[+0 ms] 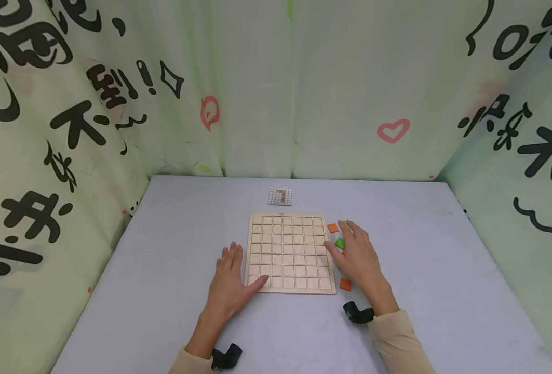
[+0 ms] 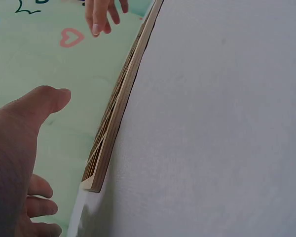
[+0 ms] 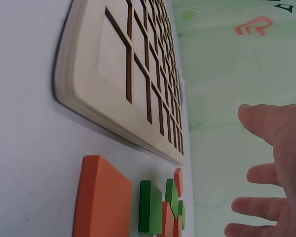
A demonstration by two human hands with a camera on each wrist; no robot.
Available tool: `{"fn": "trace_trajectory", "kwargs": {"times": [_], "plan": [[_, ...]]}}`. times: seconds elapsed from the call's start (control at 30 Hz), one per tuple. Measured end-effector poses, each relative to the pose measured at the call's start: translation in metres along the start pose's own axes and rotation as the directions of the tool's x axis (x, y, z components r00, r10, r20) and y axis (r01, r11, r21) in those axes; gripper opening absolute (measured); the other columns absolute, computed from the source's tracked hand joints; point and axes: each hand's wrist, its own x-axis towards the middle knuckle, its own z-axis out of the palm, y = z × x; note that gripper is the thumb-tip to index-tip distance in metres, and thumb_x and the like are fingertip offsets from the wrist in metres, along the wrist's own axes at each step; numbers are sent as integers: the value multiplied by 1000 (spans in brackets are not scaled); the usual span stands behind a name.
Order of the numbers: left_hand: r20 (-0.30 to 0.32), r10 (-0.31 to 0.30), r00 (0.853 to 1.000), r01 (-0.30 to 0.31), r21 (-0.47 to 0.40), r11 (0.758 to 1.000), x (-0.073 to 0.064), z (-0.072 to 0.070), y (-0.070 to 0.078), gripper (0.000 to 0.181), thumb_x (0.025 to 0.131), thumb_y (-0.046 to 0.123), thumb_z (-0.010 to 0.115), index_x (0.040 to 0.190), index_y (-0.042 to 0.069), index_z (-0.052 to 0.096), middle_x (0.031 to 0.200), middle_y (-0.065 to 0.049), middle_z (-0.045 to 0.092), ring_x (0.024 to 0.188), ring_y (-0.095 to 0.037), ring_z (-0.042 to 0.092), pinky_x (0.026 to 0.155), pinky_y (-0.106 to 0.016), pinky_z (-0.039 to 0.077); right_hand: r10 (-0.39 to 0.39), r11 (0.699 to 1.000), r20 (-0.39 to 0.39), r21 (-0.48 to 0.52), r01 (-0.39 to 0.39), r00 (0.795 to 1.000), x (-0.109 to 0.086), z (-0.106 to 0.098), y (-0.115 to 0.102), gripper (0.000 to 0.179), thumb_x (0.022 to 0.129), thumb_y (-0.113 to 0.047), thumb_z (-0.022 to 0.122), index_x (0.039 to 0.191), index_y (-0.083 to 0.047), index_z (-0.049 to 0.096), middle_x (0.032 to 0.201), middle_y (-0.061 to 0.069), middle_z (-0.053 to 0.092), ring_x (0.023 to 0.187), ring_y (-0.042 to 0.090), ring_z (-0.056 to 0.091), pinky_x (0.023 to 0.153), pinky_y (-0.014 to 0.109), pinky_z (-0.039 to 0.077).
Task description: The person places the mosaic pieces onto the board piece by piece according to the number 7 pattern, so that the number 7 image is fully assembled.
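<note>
A square wooden grid board (image 1: 290,289) lies flat on the table. My left hand (image 1: 228,288) is beside its near left corner, fingers straight and thumb spread over the corner; the left wrist view shows the thumb apart from the board. On the board's right side, my right hand (image 1: 359,254) hovers with loosely spread fingers over several small square tiles and holds nothing. An orange tile (image 1: 345,284) lies nearest me, a green tile (image 1: 339,243) shows by the thumb, and another orange tile (image 1: 333,228) sits farther back. The hand partly hides other tiles, which appear in the right wrist view.
Behind the board lies a small gridded card (image 1: 280,196) with a coloured pattern. The white table (image 1: 201,218) is bordered by pale green curtains (image 1: 257,104) at the back and both sides. A black wrist camera (image 1: 359,313) juts out beside the right wrist.
</note>
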Motion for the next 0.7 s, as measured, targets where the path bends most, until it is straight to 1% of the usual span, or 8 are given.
{"fn": "trace_trajectory", "kwargs": {"times": [0.13, 0.27, 0.47, 0.57, 0.7], "plan": [[36, -18, 999, 19, -48, 999, 0, 1, -2, 104, 84, 66, 65, 157, 2, 27, 168, -13, 21, 156, -35, 15, 126, -56, 22, 9, 1000, 0, 4, -9, 1000, 2, -1, 1, 72, 97, -44, 60, 151, 0, 40, 156, 27, 35, 144, 46, 33, 115, 63, 37], [50, -13, 999, 16, -61, 998, 1, 3, -3, 105, 83, 66, 67, 157, 2, 28, 168, -13, 22, 156, -34, 16, 125, -56, 25, 4, 1000, -5, 7, -4, 1000, 4, -2, 4, 71, 98, -43, 60, 150, 1, 40, 156, 27, 36, 143, 46, 34, 115, 63, 38], [54, 13, 998, -8, -81, 997, -1, 5, -6, 105, 82, 63, 71, 157, 2, 29, 166, -14, 25, 155, -33, 20, 124, -54, 28, 11, 1000, 1, 9, -11, 1000, 8, -2, 8, 72, 98, -42, 60, 151, 1, 39, 156, 28, 34, 143, 46, 34, 115, 63, 37], [50, 28, 998, -23, -84, 996, -1, 6, -7, 104, 81, 61, 71, 156, 1, 31, 166, -15, 27, 155, -33, 22, 125, -53, 28, 17, 1000, 4, 6, -17, 1000, 10, -2, 10, 72, 97, -42, 61, 151, 0, 39, 156, 28, 34, 143, 46, 34, 115, 64, 36], [45, 47, 998, -45, -63, 997, -1, 7, -8, 102, 81, 61, 71, 155, 1, 33, 165, -15, 29, 155, -32, 23, 126, -51, 26, 21, 1000, 0, 8, -21, 1000, 13, -3, 12, 73, 96, -41, 62, 151, 0, 38, 156, 28, 35, 143, 46, 34, 115, 64, 36]]}}
